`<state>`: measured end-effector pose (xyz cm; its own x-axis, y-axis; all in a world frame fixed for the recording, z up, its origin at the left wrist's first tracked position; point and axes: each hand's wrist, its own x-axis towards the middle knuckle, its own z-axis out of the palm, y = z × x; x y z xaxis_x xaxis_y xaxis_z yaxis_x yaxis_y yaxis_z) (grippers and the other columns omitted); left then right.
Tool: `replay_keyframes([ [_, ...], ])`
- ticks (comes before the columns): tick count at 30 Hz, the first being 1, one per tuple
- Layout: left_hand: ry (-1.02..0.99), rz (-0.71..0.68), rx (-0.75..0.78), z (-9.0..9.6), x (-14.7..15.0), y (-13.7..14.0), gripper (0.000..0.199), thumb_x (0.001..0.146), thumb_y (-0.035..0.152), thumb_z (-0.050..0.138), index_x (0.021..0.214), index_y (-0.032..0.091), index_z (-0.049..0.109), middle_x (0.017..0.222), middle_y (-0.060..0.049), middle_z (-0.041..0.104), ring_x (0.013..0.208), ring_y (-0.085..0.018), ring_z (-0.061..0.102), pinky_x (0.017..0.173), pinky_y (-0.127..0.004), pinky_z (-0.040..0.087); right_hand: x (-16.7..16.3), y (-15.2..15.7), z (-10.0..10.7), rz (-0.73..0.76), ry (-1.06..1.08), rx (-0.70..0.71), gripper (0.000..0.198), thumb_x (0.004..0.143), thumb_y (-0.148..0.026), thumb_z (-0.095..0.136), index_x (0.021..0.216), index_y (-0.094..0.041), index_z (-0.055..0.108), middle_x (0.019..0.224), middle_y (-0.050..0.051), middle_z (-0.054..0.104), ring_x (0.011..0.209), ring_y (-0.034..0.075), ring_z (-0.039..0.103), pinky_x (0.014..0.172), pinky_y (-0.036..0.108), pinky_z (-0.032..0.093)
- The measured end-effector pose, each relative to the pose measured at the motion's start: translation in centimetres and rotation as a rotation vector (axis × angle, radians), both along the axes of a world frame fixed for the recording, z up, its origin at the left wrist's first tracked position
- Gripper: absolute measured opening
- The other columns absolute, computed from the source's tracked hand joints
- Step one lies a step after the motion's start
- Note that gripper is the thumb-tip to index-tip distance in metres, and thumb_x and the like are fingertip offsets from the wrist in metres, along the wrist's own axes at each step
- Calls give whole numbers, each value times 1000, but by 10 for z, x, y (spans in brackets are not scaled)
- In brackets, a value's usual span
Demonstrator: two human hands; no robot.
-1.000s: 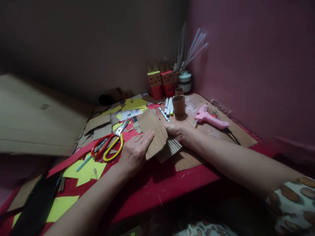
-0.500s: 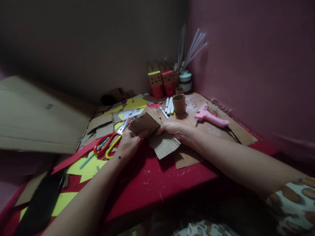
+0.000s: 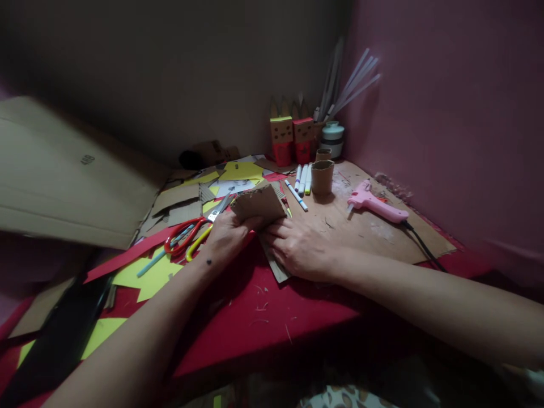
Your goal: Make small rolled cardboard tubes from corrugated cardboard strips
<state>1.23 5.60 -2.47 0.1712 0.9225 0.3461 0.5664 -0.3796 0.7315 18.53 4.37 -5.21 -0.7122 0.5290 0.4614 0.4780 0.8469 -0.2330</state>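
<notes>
My left hand (image 3: 232,231) is closed around a brown piece of cardboard (image 3: 260,205), its thumb across the near face. The piece stands tilted, with a rough upper edge. My right hand (image 3: 295,246) is closed over a lower strip of cardboard (image 3: 278,272) that hangs towards the table's front edge. The fingertips of that hand meet the bottom of the tilted piece; how the two parts join is hidden. Just left of my left hand lie scissors (image 3: 182,241) with red and yellow handles, blades pointing away from me.
A pink glue gun (image 3: 376,203) with a black cord lies on a cardboard sheet (image 3: 361,246) at right. Cardboard cups (image 3: 322,178), markers (image 3: 302,180) and two box figures (image 3: 282,141) stand or lie behind. Yellow paper (image 3: 147,277) and a large carton (image 3: 72,187) are at left.
My right hand has moved down over the lower strip, covering most of its ribbed side. The tilted piece has turned in my left hand. The whole view has shifted slightly.
</notes>
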Motion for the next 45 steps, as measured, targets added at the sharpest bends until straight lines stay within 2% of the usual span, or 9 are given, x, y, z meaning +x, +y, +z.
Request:
replay_keyframes([
  [3, 209, 56, 29, -4, -2, -1, 23, 76, 33, 56, 76, 14, 69, 72, -5, 68, 67, -19, 59, 68, -32, 48, -2, 0, -5, -14, -65, -11, 24, 89, -16, 44, 87, -12, 67, 90, 12, 67, 89, 21, 56, 85, 36, 45],
  [5, 226, 92, 44, -6, -2, -1, 25, 76, 35, 54, 75, 14, 69, 72, -4, 68, 66, -18, 57, 66, -30, 47, -2, 0, -5, -30, -69, -40, 22, 87, -15, 46, 84, -12, 68, 88, 12, 67, 88, 21, 57, 84, 35, 46],
  [11, -53, 125, -21, -6, 2, -1, 20, 72, 32, 59, 73, 14, 68, 70, -2, 68, 66, -18, 56, 64, -29, 46, 1, -1, -3, -38, -78, -62, 23, 86, -16, 47, 79, -14, 69, 86, 11, 67, 89, 21, 56, 79, 35, 46],
  [15, -290, 105, -104, -2, 6, -1, 17, 69, 26, 63, 79, 14, 70, 80, -3, 71, 72, -18, 60, 68, -29, 48, 1, -3, 0, -43, -84, -74, 22, 85, -17, 48, 82, -13, 69, 87, 11, 65, 87, 20, 54, 77, 34, 44],
  [19, -371, 108, -93, -2, 7, -1, 17, 69, 24, 64, 81, 14, 71, 83, -3, 72, 75, -19, 61, 74, -31, 49, 2, -4, 2, -54, -91, -104, 21, 85, -18, 49, 83, -13, 69, 87, 11, 65, 85, 20, 53, 76, 33, 43],
  [27, -151, 91, 57, -9, 2, 0, 17, 76, 32, 61, 74, 17, 68, 73, -1, 67, 69, -17, 56, 69, -30, 48, 3, -2, 2, -58, -64, -146, 25, 82, -18, 49, 100, -14, 65, 106, 11, 63, 98, 22, 54, 83, 35, 45],
  [32, -190, 117, 108, -9, 7, -5, 15, 78, 29, 60, 80, 17, 69, 75, 1, 68, 67, -15, 57, 69, -28, 49, -1, -5, 3, -169, -58, -142, 36, 83, -25, 49, 115, -11, 56, 116, 14, 59, 108, 27, 49, 88, 39, 46],
  [42, -79, 176, 238, -12, 4, -3, 18, 81, 30, 60, 92, 20, 70, 88, 1, 73, 81, -18, 63, 77, -29, 50, -5, 0, 6, -76, -149, -53, 27, 85, -22, 45, 107, -12, 58, 108, 16, 60, 102, 29, 47, 92, 47, 39],
  [45, -54, 229, 297, -11, 3, -1, 15, 81, 29, 61, 88, 21, 71, 81, 2, 72, 78, -17, 63, 75, -28, 49, -5, 0, 7, -61, -130, -41, 28, 84, -20, 45, 107, -10, 58, 108, 17, 59, 103, 29, 46, 93, 48, 37],
])
